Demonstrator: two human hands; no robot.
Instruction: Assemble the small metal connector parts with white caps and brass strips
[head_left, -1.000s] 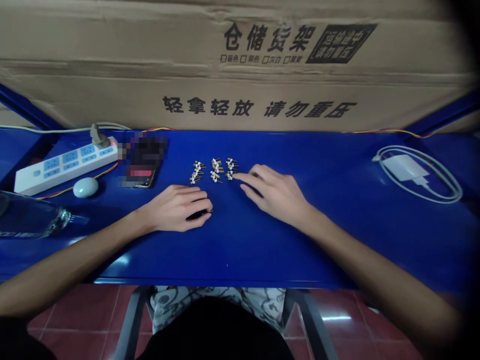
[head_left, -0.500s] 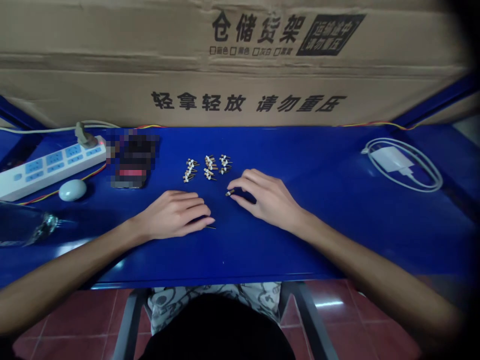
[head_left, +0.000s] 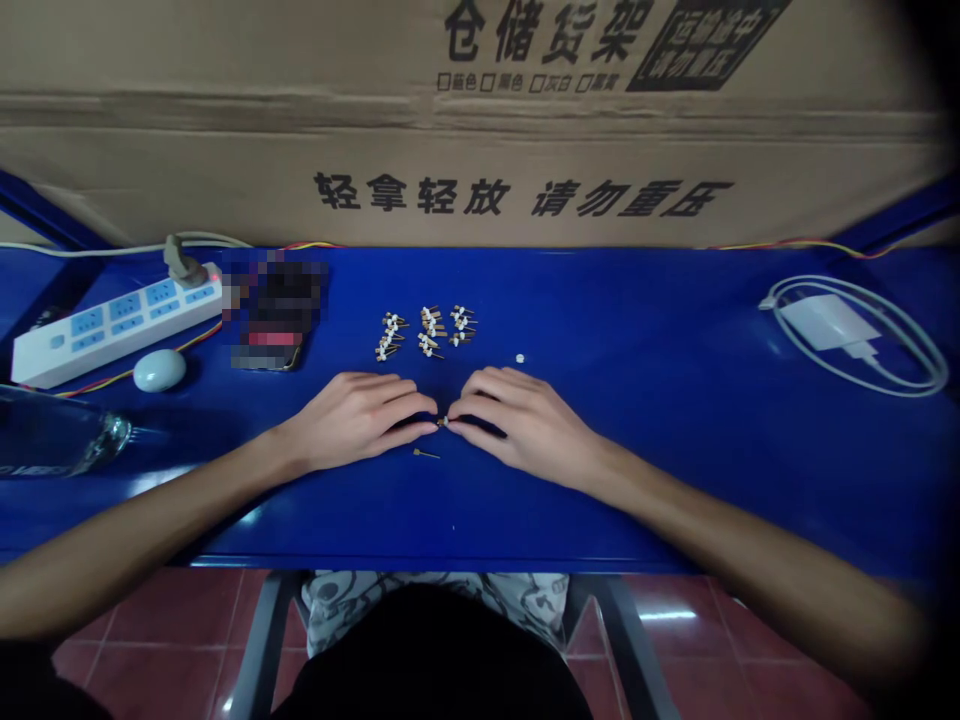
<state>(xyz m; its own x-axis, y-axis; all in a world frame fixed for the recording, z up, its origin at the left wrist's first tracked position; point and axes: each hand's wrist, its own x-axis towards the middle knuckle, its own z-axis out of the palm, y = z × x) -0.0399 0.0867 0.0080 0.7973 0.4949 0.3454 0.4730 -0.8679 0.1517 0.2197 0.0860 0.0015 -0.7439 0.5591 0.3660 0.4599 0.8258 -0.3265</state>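
Note:
My left hand (head_left: 366, 420) and my right hand (head_left: 517, 425) meet low over the blue tabletop, thumb and fingertips closed from either side. Between them is a tiny brass-and-white part (head_left: 442, 422), mostly covered by the fingertips. Just below my left thumb lies a thin brass pin (head_left: 426, 454) with a wider end. A small white ring-like piece (head_left: 520, 358) rests beyond my right hand. Farther back, similar brass pins with white pieces (head_left: 431, 332) sit in three small clusters.
On the left are a white power strip (head_left: 112, 325), a pale oval object (head_left: 160, 370), a clear bottle (head_left: 60, 432) and a dark pixelated object (head_left: 281, 310). A white charger with coiled cable (head_left: 829, 322) lies right. A cardboard box (head_left: 247, 180) stands behind the blue table (head_left: 600, 520).
My right hand has come left and nearer with the small part, and my left fingertips now pinch it too. The brass pin and white piece have come into full view.

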